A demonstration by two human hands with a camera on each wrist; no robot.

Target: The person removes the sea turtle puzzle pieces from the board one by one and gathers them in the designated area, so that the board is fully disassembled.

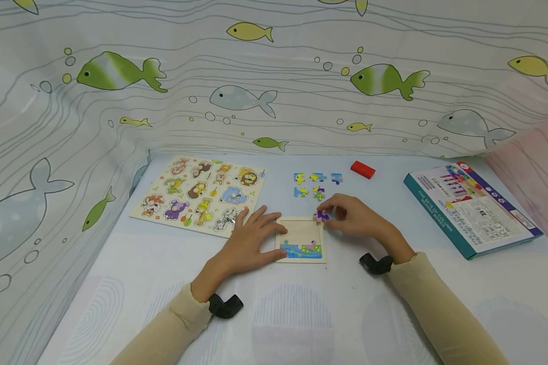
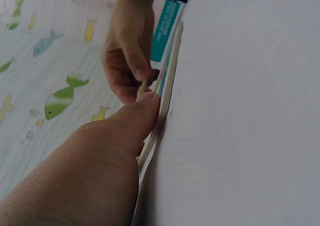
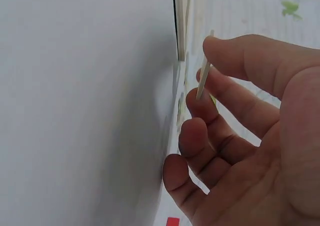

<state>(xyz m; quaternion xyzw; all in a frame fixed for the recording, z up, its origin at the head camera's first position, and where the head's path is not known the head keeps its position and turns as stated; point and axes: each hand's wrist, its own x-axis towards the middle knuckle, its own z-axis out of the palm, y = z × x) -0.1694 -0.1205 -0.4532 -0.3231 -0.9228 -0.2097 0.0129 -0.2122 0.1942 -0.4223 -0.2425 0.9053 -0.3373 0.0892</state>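
Note:
In the head view my right hand [image 1: 357, 217] pinches a purple jigsaw piece [image 1: 321, 216] over the top right corner of a small wooden puzzle tray [image 1: 301, 231]. Edge-on, the piece [image 3: 204, 78] shows between thumb and fingertips in the right wrist view. My left hand [image 1: 250, 239] lies with spread fingers across the tray's left side, its thumb [image 2: 142, 108] on the rim. Blue fitted pieces [image 1: 294, 251], with a bit of pink, fill the tray's lower part; bare wood shows above them. Several loose jigsaw pieces [image 1: 318, 177] lie in two rows behind the tray.
A board of animal pictures [image 1: 196, 190] lies at the back left, partly behind my left hand. A red block [image 1: 363, 170] sits behind the loose pieces. To the right is a flat teal-edged box [image 1: 475, 208]. Fish-patterned cloth [image 1: 301, 66] rises behind the table.

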